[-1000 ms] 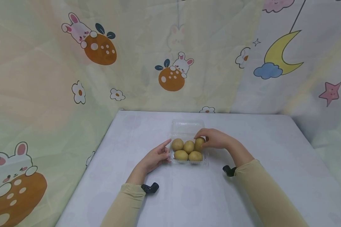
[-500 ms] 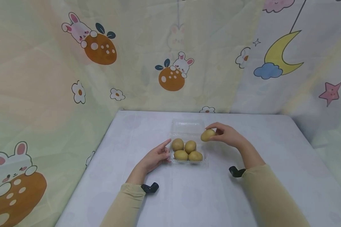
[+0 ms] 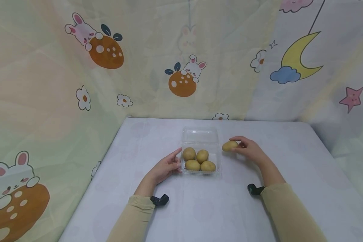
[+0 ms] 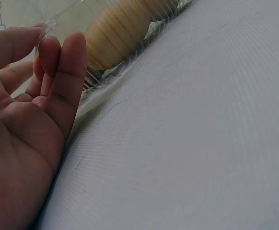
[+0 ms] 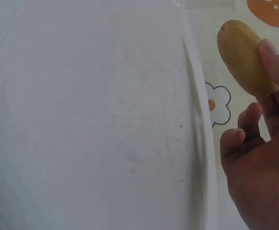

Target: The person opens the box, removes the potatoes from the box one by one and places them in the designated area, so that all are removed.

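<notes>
A clear plastic clamshell container (image 3: 218, 160), lid (image 3: 199, 135) folded back, stands on the table in the head view. Several potatoes lie in it, among them a rear left one (image 3: 189, 154) and a front right one (image 3: 208, 166). My left hand (image 3: 164, 169) holds the container's left edge; in the left wrist view its thumb and fingers (image 4: 72, 62) meet the clear rim. To the right of the container, my right hand (image 3: 249, 149) pinches an oblong potato (image 5: 242, 57) between thumb and fingers, with the other fingers loosely curled.
A white cloth covers the table (image 3: 199, 208). Fabric printed with rabbits and a moon (image 3: 299, 60) hangs behind it and at the sides. A black wrist camera (image 3: 255, 190) sits at the right sleeve, another camera (image 3: 159, 200) at the left.
My right hand has lifted the rear right potato out of the container and carried it to the right. My left hand has stayed at the container's left edge.
</notes>
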Demonstrator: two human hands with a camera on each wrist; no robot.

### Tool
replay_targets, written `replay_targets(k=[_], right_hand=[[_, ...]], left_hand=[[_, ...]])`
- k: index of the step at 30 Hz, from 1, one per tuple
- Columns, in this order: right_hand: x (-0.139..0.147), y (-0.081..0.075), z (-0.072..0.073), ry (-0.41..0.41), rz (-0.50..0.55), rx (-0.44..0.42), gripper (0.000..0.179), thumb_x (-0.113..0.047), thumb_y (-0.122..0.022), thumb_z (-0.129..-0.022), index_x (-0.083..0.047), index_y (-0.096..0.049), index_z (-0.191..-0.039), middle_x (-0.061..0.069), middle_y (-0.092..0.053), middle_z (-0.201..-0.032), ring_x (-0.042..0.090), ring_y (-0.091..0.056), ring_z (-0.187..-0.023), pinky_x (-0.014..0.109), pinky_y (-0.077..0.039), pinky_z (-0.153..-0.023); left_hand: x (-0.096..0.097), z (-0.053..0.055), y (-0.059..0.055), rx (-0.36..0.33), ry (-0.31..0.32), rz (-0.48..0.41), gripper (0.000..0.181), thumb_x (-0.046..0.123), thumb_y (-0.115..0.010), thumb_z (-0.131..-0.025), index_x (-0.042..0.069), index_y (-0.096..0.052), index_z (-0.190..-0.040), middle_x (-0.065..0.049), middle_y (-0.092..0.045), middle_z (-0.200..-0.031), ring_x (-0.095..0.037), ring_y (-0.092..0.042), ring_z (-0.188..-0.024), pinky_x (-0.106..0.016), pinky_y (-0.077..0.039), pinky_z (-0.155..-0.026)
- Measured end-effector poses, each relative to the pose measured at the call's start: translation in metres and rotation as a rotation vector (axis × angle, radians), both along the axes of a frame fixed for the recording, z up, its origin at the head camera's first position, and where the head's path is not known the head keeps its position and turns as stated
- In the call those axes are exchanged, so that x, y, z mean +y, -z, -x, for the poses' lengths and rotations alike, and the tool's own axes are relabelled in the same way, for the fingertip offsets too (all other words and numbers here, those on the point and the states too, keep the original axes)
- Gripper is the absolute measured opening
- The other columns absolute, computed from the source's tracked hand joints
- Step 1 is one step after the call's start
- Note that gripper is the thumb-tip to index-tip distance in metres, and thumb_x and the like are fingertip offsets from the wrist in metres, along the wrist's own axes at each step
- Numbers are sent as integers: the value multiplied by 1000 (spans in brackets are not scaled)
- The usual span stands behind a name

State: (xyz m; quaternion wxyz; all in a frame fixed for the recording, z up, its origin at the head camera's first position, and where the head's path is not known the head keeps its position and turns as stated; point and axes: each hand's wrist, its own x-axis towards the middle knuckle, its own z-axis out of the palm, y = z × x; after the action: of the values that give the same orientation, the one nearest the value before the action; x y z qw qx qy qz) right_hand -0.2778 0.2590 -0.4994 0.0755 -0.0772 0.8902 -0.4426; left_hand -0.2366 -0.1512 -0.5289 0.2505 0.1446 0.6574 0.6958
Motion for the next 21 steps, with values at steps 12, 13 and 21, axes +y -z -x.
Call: replay_targets(k=[12,13,21], right_hand=[[10,17,-2,17,-20,0,62,-50,-73,-84,-24,-56,-138,12,-61,-114,24,-52,-97,31,-43,-76],[10,17,-2,18,-15,-4,62,-50,-73,-84,-24,-55,-138,12,-60,-113,24,-52,-97,31,-42,-77],[11,21,-3,38,-29,-4,64,-51,-74,-83,-24,-56,-138,11,-58,-111,24,-51,-99,31,-42,-80]], left_hand=[[0,0,0,-1,6,-1,73,6,-59,-97,21,-22,-158,1,-49,-96,-13,-59,-88,-29,-57,-85],[0,0,0,-4,5,0,73,6,-59,-97,21,-22,-158,1,-49,-96,-13,-60,-88,-29,-57,-86],[0,0,0,-25,-11,12,71,5,-59,-96,26,-27,-157,0,-49,-96,-15,-60,-88,-31,-56,-88]])
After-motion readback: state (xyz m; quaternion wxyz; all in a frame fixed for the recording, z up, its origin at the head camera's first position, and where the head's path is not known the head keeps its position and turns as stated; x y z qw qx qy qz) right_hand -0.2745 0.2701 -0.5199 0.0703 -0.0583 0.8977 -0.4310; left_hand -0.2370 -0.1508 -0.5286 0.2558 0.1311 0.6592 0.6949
